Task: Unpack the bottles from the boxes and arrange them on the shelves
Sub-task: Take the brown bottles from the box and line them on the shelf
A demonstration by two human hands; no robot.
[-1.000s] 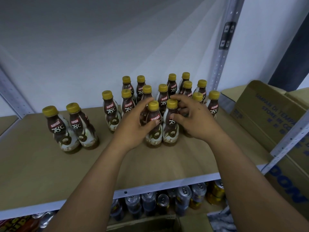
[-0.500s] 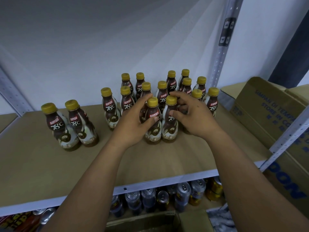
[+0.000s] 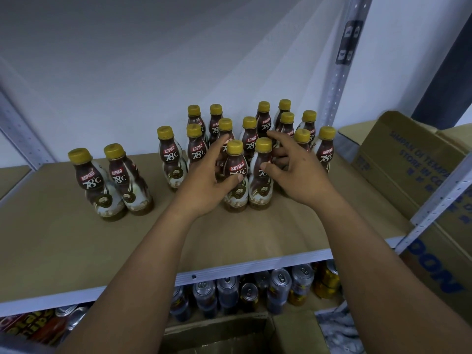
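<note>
Left hand (image 3: 204,183), right hand (image 3: 300,172) outstretched, fingers (image 3: 279,139) curled.

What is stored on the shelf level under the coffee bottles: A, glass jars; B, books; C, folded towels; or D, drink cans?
D: below the shelf board that carries the coffee bottles, a row of drink cans shows round metal tops with pull tabs.
</note>
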